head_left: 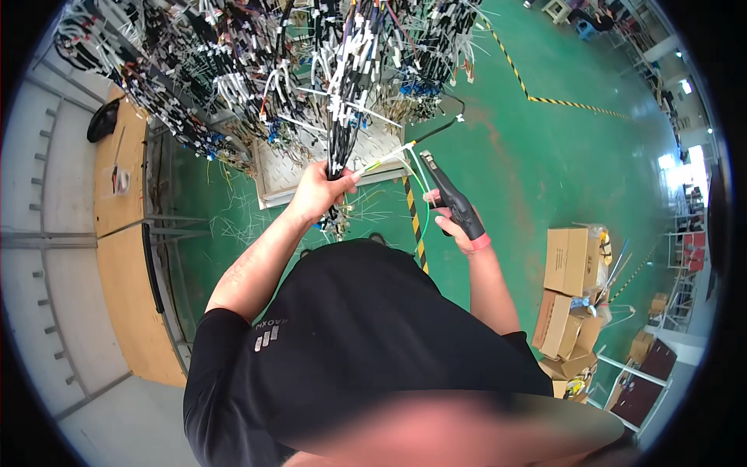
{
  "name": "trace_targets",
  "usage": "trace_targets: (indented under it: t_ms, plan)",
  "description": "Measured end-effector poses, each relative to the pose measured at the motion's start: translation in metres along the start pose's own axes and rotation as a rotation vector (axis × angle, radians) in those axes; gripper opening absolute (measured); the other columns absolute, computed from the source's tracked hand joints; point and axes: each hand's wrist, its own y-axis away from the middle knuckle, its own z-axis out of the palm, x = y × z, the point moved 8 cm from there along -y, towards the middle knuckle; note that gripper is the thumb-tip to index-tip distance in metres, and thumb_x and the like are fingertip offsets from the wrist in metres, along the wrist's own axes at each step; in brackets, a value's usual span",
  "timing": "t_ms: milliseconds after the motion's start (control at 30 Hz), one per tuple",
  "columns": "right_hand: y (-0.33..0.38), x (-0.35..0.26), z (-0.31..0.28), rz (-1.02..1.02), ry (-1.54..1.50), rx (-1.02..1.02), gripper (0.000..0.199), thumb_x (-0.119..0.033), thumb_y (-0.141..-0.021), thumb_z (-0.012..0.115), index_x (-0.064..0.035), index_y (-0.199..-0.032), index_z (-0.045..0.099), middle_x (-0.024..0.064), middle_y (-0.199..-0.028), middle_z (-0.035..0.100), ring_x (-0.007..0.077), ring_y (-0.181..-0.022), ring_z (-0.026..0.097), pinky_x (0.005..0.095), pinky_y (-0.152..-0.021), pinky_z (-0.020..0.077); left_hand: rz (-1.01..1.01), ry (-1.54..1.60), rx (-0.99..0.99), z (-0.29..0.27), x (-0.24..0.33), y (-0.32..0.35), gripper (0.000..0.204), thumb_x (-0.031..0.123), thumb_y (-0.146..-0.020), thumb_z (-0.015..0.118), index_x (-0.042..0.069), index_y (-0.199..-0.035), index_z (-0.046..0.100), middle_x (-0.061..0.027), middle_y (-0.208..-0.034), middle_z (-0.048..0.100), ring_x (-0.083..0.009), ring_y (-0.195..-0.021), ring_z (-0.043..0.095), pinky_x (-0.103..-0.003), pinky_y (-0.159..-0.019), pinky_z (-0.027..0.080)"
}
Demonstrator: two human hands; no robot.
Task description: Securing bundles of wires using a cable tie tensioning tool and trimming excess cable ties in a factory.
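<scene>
My left hand [317, 191] is closed round a bundle of black wires [340, 152] that hangs among the harnesses in front of me. Above the fist, many white tags or connectors sit on the bundle, and loose wire ends hang out below it. From the thumb side, a thin white and yellow-green strand [381, 162] runs to the right. In my right hand [461, 226] is a black cable tie gun [450, 194], its metal nose pointing up and left, close to a green wire [426, 191]. The nose appears apart from the bundle.
Dense wire harnesses [233, 86] hang across the far side, over a pale tray [272, 173] with wire ends in it. Wooden-topped tables [117, 272] stand at left, cardboard boxes [566, 261] at right. Striped tape [415, 226] marks the green floor; a person sits far off.
</scene>
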Motion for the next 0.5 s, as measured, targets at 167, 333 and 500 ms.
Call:
trace_targets:
  t_ms: [167,333,500]
  plan:
    - [0.003,0.0,0.004,-0.027,-0.099,-0.081,0.058,-0.001,-0.091,0.067,-0.0043,-0.147,0.056,0.0093,-0.139,0.065,0.0239,-0.135,0.059,0.045,-0.116,0.0448,-0.021,-0.039,-0.002,0.007,0.005,0.002,0.016,0.013,-0.095,0.08,0.003,-0.093,0.069,-0.0042,-0.075,0.072,-0.0062,-0.054,0.054,-0.024,-0.049,0.044]
    - [0.002,0.002,0.005,-0.047,-0.131,-0.099,0.058,-0.002,-0.092,0.068,-0.0034,-0.148,0.056,0.0097,-0.14,0.064,0.0239,-0.135,0.059,0.0439,-0.115,0.045,-0.023,-0.041,0.01,0.009,0.004,0.003,0.015,0.013,-0.094,0.08,0.003,-0.093,0.069,-0.0039,-0.076,0.072,-0.006,-0.054,0.054,-0.024,-0.049,0.043]
    - [-0.002,0.011,0.001,-0.049,-0.086,-0.099,0.057,-0.002,-0.092,0.067,-0.0029,-0.148,0.056,0.0102,-0.138,0.065,0.0227,-0.135,0.059,0.0417,-0.115,0.0447,-0.034,-0.034,0.014,0.009,0.003,0.003,0.015,0.012,-0.094,0.08,0.003,-0.093,0.068,-0.0039,-0.075,0.072,-0.006,-0.054,0.054,-0.023,-0.049,0.043]
